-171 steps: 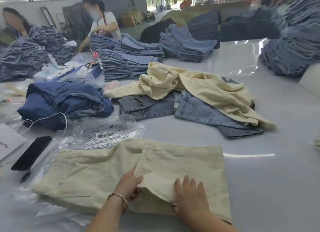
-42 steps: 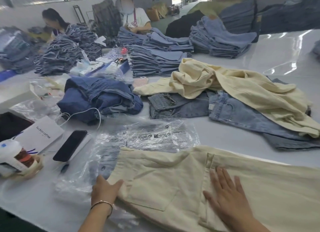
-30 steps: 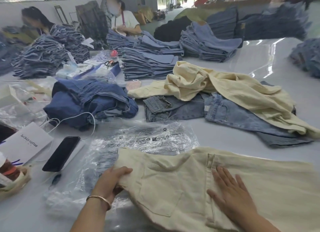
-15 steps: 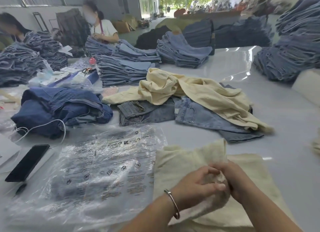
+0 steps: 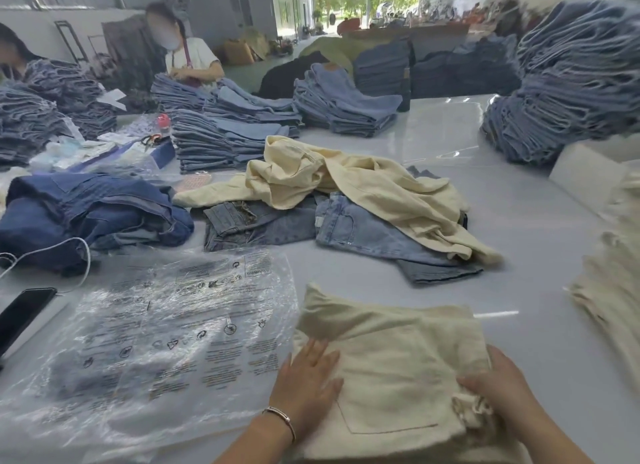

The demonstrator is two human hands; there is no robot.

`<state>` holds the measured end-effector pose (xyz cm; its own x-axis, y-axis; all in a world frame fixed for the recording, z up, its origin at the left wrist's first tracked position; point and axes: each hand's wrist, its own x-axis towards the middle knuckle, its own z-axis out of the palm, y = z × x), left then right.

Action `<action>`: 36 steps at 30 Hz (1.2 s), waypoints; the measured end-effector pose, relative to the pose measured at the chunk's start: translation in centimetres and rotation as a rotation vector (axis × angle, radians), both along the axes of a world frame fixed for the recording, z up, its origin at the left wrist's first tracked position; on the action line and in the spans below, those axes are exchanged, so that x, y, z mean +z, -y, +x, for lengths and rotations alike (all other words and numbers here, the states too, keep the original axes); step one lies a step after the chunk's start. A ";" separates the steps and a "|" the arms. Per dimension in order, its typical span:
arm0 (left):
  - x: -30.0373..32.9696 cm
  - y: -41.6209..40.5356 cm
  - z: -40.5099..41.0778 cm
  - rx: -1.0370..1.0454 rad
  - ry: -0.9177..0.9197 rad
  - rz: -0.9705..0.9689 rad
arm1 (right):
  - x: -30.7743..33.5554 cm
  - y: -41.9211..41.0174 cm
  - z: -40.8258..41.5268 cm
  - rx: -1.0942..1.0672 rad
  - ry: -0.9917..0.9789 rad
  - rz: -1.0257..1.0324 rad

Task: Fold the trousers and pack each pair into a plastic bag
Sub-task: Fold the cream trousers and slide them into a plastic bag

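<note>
Half a second earlier both hands had been bunched together over a raised wad of cream cloth; by this moment they had parted, and the cloth lay folded down into a squarish packet on the table.

From the head camera, the only view there was, the folded cream trousers (image 5: 391, 370) sat directly in front of the person, back pocket facing up. The left hand (image 5: 308, 377) lay flat on the packet's left edge, fingers straight and spread, pressing. The right hand (image 5: 498, 391) rested at the right edge with its fingers curled over a crumpled bit of cloth there (a hem or loose corner, I could not say which), seemingly pinching it.

What the next move would turn on, by my reckoning, was the plastic bag (image 5: 166, 339). It lay flat on the white table (image 5: 519, 221) immediately to the left of the packet, its near right edge touching or slightly under the cloth. Its long axis ran roughly left to right, as did the packet's. So the left hand was the nearer one to the bag and better placed to lift its mouth, though where that mouth lay I could not tell.

Beyond, a heap of unfolded cream trousers (image 5: 346, 183) sprawled over some jeans (image 5: 363, 235), well apart from both hands.
</note>
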<state>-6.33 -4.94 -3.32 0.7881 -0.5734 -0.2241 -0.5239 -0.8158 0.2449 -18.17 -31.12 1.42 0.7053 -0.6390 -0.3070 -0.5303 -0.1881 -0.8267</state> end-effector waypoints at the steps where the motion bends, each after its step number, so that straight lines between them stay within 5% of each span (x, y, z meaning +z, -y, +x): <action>1: 0.1 0.1 0.0 0.019 0.048 -0.020 | 0.2 0.2 0.1 0.035 -0.007 -0.076; 5: 0.4 0.1 0.3 0.087 0.224 -0.095 | 0.4 1.4 0.2 0.001 0.003 -0.130; 10: -1.4 0.9 -1.0 0.030 0.063 0.068 | -1.4 -0.1 0.8 0.240 -0.586 -0.774; 12: -1.2 1.2 -0.7 0.025 0.048 0.078 | -1.0 -1.9 1.5 0.356 -0.497 -0.909; 16: 0.7 1.8 0.8 0.097 0.209 -0.016 | -1.2 -3.5 3.9 0.409 0.073 -1.066; 22: 1.2 3.8 4.0 0.103 0.286 -0.051 | -4.8 -5.0 5.3 0.671 -0.121 -0.999; 28: -2.2 5.2 7.7 0.101 0.115 0.051 | -6.3 -4.1 6.0 0.621 0.057 -1.019; 36: -2.9 6.2 9.6 0.162 0.119 0.036 | -5.6 -4.2 7.0 0.607 0.087 -0.995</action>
<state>3.26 -11.11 -6.26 0.8917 -0.4299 -0.1415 -0.4083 -0.8990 0.1582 -11.21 -26.91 -4.15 0.9716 -0.1208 0.2034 -0.0792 -0.9763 -0.2014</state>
